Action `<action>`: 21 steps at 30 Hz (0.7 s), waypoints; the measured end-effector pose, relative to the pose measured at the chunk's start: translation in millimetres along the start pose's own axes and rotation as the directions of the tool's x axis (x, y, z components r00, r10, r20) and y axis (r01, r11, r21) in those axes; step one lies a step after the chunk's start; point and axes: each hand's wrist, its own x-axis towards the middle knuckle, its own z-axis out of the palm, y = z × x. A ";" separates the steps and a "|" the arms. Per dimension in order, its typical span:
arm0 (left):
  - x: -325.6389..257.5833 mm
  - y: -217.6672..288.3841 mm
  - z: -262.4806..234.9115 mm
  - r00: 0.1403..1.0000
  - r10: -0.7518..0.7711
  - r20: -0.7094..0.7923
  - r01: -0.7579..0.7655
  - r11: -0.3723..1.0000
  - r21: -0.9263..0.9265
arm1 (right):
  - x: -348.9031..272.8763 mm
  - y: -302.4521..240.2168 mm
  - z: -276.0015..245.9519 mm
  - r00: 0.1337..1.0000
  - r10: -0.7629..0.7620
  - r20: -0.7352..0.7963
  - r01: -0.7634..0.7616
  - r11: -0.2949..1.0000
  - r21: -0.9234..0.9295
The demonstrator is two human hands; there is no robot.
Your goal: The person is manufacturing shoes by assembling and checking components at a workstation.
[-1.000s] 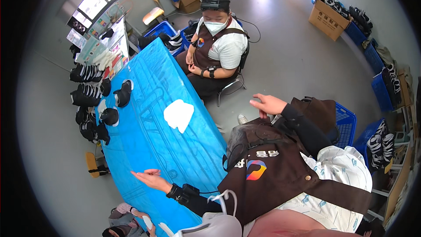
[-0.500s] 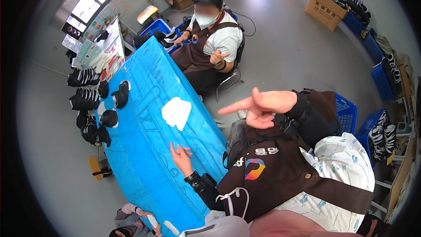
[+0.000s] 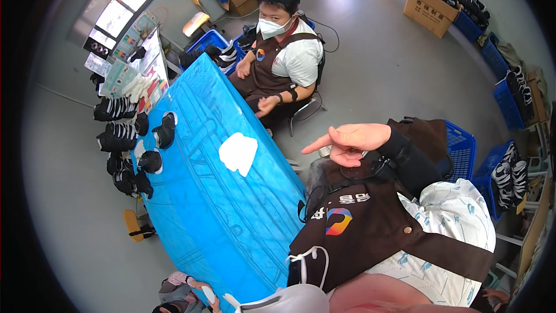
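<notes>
My right hand (image 3: 350, 142) is held up over my lap, to the right of the table's edge. Its index finger points left, the other fingers curl loosely, and nothing is in it. My left hand is out of view. A flat white piece with an uneven outline (image 3: 238, 154), too bright to show detail, lies on the blue table covering (image 3: 202, 208). It is the thing nearest my right hand on the table, apart from it.
Black-and-white shoes (image 3: 116, 133) stand along the table's far left edge. A seated co-worker (image 3: 284, 58) is across the corner; another person (image 3: 182, 293) at the bottom holds a white piece. Blue crates (image 3: 460, 150) and a cardboard box (image 3: 428, 11) line the right.
My left hand, earlier raised over the table, has left the view. My right hand has shifted slightly right. The seated co-worker has lowered a raised hand.
</notes>
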 end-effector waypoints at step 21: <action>-67.4 18.8 129.1 0.983 -0.106 -0.152 0.010 0.849 -0.529 | 128.8 20.3 -61.1 0.962 0.242 0.129 -0.244 0.970 0.002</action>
